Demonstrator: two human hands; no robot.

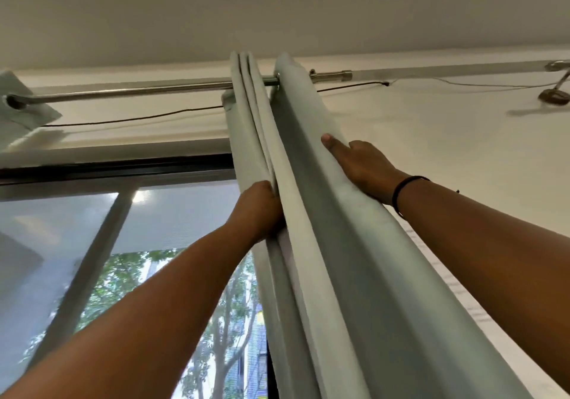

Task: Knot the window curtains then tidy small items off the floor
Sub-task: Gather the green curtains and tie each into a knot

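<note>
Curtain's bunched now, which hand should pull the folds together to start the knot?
Left, probably. The left hand already grips the inner folds of the curtain, fingers tucked between pleats. The right hand only lies flat against the outer fold, so it would need to regrip first.

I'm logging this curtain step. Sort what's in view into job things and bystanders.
Job:
pale grey-green gathered fabric curtain
left hand, gripping its folds
right hand, fingers flat against it

Bystanders:
steel curtain rod
thin dark wire along the wall
grey-framed window
black wristband
</note>
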